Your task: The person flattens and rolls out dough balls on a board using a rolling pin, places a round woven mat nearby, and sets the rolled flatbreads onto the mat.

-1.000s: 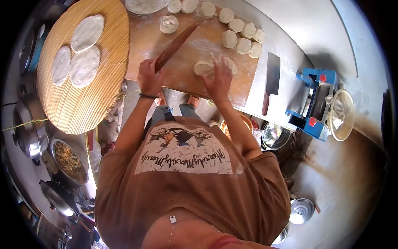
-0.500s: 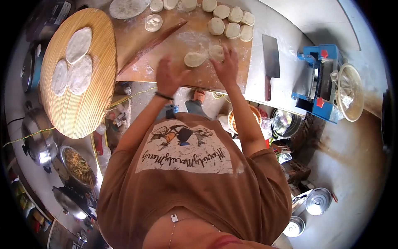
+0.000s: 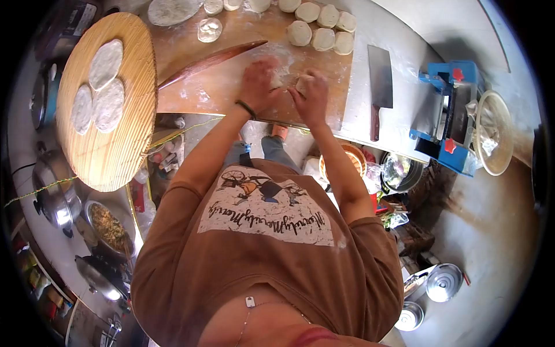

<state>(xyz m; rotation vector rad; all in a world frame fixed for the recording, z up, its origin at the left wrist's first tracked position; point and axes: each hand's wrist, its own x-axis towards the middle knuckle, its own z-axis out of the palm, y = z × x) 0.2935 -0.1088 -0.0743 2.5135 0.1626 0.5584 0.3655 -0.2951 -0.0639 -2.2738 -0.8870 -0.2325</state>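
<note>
"What blocks the left hand [image 3: 261, 80]?"
"The rolling pin [image 3: 213, 62], slanting past its far and left sides; nearer in, bare board [image 3: 196, 99] leaves a path leftward."
"And the right hand [image 3: 313, 97]?"
"Dough rounds [image 3: 323, 39] beyond; rightward, more board, then the cleaver [image 3: 380, 81]."

Loc: kitchen, home or biz unclear | floury board [image 3: 199, 99] on desk [image 3: 407, 63] w/ dough rnds [image 3: 324, 39] | cleaver [image 3: 380, 75] nearby | metal pot [image 3: 60, 202] + chopped food [image 3: 108, 226], view's L | slatted tray [image 3: 115, 162] w/ flat dough [image 3: 108, 105]
</note>
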